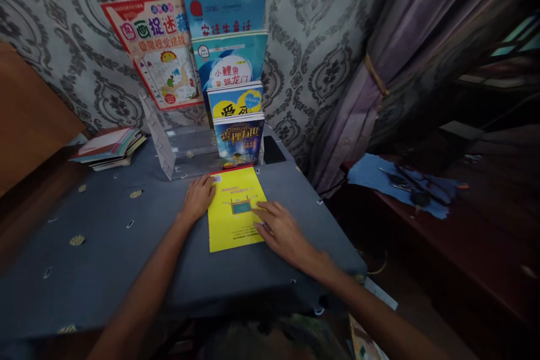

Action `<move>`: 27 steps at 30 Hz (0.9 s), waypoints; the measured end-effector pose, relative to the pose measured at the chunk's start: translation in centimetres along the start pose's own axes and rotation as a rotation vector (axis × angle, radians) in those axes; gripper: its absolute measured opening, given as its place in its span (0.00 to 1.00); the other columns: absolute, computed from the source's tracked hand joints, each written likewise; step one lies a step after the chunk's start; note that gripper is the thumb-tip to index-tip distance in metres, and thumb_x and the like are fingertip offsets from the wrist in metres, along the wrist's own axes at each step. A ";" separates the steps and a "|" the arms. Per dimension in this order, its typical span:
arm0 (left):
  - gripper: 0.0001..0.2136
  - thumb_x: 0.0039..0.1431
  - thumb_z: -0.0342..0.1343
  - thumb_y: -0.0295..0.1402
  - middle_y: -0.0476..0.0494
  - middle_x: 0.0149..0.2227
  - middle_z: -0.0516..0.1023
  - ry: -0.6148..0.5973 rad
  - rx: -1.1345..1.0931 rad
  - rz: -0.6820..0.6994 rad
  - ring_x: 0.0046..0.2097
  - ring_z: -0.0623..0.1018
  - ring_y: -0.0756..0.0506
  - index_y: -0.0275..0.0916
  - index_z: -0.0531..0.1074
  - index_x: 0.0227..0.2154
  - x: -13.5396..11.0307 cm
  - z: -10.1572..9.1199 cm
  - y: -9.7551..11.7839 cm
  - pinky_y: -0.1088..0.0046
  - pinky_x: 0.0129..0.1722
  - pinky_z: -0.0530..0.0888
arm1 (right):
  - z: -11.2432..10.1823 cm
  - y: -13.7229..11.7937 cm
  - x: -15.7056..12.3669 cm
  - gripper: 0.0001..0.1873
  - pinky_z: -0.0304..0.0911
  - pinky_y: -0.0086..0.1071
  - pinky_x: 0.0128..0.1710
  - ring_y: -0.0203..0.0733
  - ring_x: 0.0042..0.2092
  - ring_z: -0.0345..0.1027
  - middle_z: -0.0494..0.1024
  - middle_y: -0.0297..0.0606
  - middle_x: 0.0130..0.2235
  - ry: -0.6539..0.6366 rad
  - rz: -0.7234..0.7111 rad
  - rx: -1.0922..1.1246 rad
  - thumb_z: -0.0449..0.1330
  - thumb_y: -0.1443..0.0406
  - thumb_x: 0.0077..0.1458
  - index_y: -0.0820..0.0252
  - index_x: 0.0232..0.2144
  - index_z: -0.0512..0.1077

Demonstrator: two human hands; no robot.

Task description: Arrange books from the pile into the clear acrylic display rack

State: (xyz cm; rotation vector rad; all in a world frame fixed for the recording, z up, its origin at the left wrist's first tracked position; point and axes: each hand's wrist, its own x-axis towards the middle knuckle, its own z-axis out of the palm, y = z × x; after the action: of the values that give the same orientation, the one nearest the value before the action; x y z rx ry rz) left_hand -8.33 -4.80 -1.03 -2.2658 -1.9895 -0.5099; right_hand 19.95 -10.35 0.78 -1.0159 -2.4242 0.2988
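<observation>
A yellow book (230, 228) lies flat on the cloth-covered table, with a small green board picture and a barcode on its upward side. My left hand (199, 197) rests along its upper left edge, fingers stretched forward beside the barcode. Across the right edge lies my right hand (282, 232), its fingers apart on the cover. Just behind the book stands a clear tiered rack (162, 146). On its steps are a dark blue book (239, 140), yellow-and-blue books (236, 101), a teal book (232, 62), a blue book (228, 8) and a red-bordered picture book (162, 50).
A stack of thin books (112, 146) sits at the back left of the table (101, 247). Behind the rack's right end lies a dark flat object (273, 149). To the right, a lower dark red surface holds a blue cloth (371, 177) with glasses-like items, near a tied purple curtain (358, 101).
</observation>
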 end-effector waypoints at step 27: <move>0.17 0.70 0.45 0.34 0.36 0.57 0.75 0.019 -0.041 0.071 0.58 0.75 0.38 0.40 0.71 0.56 -0.1 0.4 -1.4 0.56 0.59 0.71 | 4.8 5.4 13.7 0.24 0.50 0.49 0.69 0.50 0.68 0.59 0.68 0.52 0.66 -0.184 -0.019 -0.053 0.52 0.64 0.68 0.65 0.63 0.67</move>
State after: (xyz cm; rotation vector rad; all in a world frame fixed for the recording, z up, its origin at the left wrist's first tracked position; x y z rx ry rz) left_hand -9.61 -4.56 -1.67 -2.3369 -1.8994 -0.5676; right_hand 12.49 3.19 -0.50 -1.0272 -2.6175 0.3359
